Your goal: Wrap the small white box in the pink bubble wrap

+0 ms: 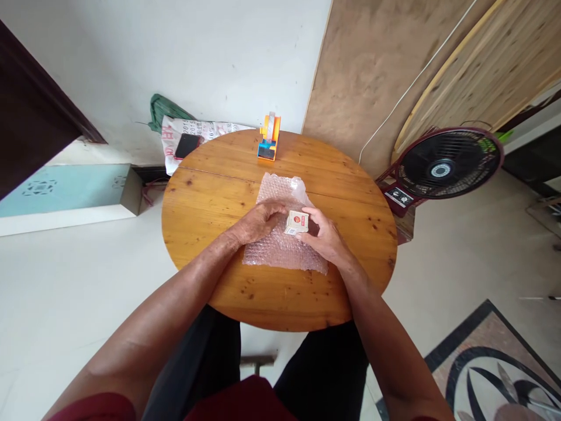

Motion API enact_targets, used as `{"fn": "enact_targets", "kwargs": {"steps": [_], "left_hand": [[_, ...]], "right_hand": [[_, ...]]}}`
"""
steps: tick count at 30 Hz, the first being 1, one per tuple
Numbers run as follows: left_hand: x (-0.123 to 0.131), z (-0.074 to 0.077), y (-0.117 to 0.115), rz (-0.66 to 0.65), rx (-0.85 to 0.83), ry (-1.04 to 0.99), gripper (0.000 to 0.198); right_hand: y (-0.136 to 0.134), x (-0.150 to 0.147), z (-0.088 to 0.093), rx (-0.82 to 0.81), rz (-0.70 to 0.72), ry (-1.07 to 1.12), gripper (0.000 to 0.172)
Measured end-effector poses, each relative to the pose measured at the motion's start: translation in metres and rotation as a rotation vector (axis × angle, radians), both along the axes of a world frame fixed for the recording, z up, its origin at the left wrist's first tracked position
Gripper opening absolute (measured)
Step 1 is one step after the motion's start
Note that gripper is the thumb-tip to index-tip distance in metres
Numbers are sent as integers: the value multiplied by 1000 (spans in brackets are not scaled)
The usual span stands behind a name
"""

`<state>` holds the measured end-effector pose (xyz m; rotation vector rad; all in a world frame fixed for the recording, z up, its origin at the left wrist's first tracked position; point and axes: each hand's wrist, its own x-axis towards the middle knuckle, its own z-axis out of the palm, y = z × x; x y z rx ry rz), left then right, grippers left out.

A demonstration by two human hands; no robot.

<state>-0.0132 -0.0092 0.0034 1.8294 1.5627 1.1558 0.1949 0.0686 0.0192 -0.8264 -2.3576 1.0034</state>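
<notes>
A small cream box [297, 223] with a red emblem and red lettering on top is held over the bubble wrap. My right hand [326, 237] grips it from the right, fingers at the far side and thumb at the near corner. To the left of the box, my left hand [258, 223] lies low over the bubble wrap, fingers loosely bent and one digit pointing at the box. Whether that digit touches the box is hard to see. Beneath both hands the clear bubble wrap [280, 257] is spread on the round wooden table [245, 292].
An orange and blue tape dispenser [269, 140] stands near the table's far edge. Beyond the far left edge are a dark phone [187, 146], a printed white sack [210, 128] and a green bag [169, 110]. A fan [440, 169] stands at the right.
</notes>
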Motion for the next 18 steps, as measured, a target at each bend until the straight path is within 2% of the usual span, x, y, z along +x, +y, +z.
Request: {"fn": "enact_targets", "kwargs": {"steps": [4,9,18], "left_hand": [[1,-3,1,-1,42,60,35],[1,-7,1,-19,74,98,39],[5,7,-4,30,14,8,26]], "right_hand": [[1,0,-2,14,15,1,44],[0,-1,1,68,41,3,40],[-2,-2,5,118,10,-69,44]]}}
